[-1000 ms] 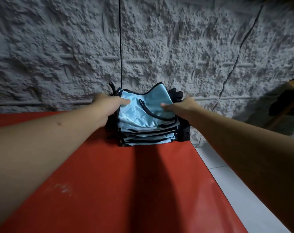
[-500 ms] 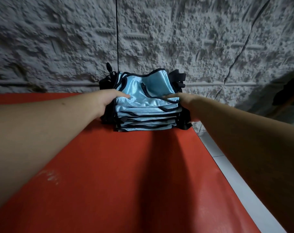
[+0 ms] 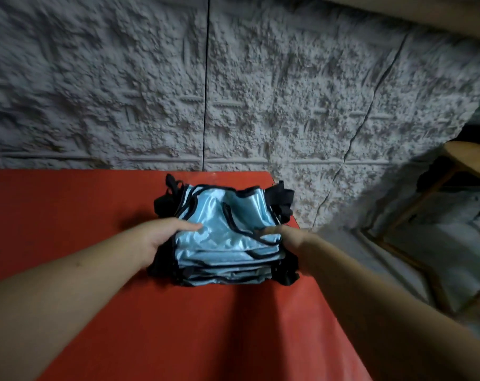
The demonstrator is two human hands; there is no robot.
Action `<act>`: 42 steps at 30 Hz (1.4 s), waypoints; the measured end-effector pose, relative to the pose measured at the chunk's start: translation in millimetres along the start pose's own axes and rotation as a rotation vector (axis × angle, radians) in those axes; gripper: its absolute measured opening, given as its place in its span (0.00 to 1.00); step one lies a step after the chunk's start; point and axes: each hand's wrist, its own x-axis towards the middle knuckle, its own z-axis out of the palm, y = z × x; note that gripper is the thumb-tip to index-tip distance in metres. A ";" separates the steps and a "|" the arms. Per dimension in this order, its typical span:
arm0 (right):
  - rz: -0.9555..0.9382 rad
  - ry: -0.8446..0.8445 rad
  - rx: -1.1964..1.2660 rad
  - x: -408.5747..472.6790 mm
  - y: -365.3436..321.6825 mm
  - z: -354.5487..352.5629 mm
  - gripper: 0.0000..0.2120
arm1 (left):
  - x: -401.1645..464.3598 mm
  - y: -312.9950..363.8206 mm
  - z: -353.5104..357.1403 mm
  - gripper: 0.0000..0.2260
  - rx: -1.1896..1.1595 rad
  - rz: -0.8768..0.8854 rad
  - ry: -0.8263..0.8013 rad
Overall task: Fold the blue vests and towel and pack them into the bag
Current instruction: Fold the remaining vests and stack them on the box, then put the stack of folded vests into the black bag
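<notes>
Left hand (image 3: 162,237) and right hand (image 3: 285,237) clamp our folded vest stack (image 3: 228,243) between them, thumbs on top; bag unseen.

stack of blue vests (image 3: 228,240) pulled off the wall, now sits clear of it, nearer the person on the red table (image 3: 68,215). left hand (image 3: 162,235) and right hand (image 3: 285,236) came back with it, gripping its sides.

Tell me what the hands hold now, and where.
Both hold the stack of folded shiny blue black-trimmed vests: left hand at its left side, right hand at its right.
</notes>
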 end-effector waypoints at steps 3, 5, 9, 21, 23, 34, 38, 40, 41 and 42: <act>0.074 0.003 -0.002 -55.3 26.3 17.8 0.19 | -53.4 -38.6 -6.8 0.18 -0.039 -0.049 0.019; 0.097 0.009 -0.010 -86.2 43.8 28.8 0.23 | -86.5 -61.3 -11.6 0.20 -0.054 -0.066 0.016; 0.082 0.024 -0.035 -144.3 72.5 50.3 0.22 | -144.6 -102.0 -20.7 0.19 -0.093 -0.075 0.032; -0.006 -0.038 -0.032 -170.8 78.9 67.6 0.18 | -148.5 -149.2 -55.4 0.38 -0.214 0.047 -0.109; -0.013 -0.084 -0.035 -169.8 75.4 63.9 0.14 | -159.4 -136.3 -49.3 0.25 -0.227 -0.015 -0.114; 0.074 -0.097 0.038 -163.5 78.1 66.7 0.20 | -149.7 -116.7 -49.6 0.19 -0.213 -0.006 -0.129; 0.141 -0.144 0.046 -172.0 79.9 69.3 0.11 | -151.1 -117.8 -50.0 0.19 -0.187 0.004 -0.136; 0.154 -0.143 0.050 -177.0 82.7 70.0 0.12 | -152.2 -122.3 -51.8 0.24 -0.150 -0.022 -0.159; 0.157 -0.139 0.051 -178.7 85.7 70.1 0.12 | -151.5 -125.0 -52.2 0.27 -0.123 -0.030 -0.165; 0.157 -0.136 0.053 -178.9 88.8 69.5 0.12 | -151.4 -126.9 -52.4 0.29 -0.103 -0.029 -0.152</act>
